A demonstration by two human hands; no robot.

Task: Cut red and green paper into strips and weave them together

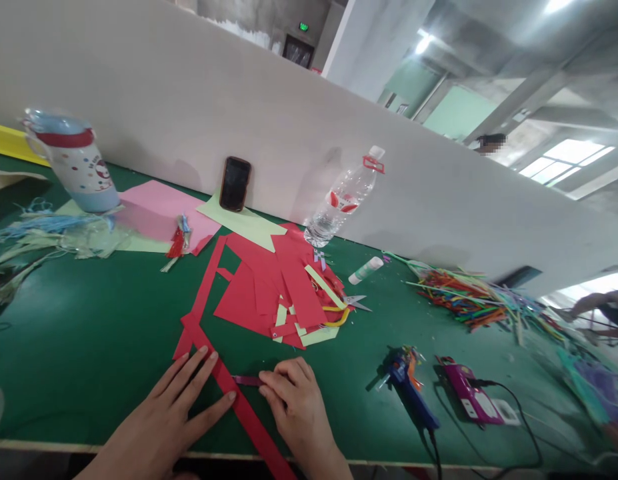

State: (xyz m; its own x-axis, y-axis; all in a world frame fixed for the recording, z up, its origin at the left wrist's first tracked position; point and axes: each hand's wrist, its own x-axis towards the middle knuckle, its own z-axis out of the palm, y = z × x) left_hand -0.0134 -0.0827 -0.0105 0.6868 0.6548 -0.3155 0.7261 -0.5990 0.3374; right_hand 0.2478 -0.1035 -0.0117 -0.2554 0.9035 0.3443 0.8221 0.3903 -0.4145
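- Hands: left hand point(173, 400) spread flat, fingers pressing the red strip point(256, 423); right hand point(301, 407) pinching a slim purple tool point(247, 381), tip at the strip's edge.
- Strip runs between both hands, one narrower red strip point(209, 283) beyond the left.
- Progress, my read: some pieces already cut, red paper pile point(299, 280) beyond the hands; strip appears whole at the tool tip. Can't tell how much is left.
- I count, beyond the right hand: 1 scissors point(357, 303), 1 glue stick point(366, 271), 1 bottle point(339, 203). To its right: 1 glue gun point(413, 390).
- Pile overlaps, no reliable count.
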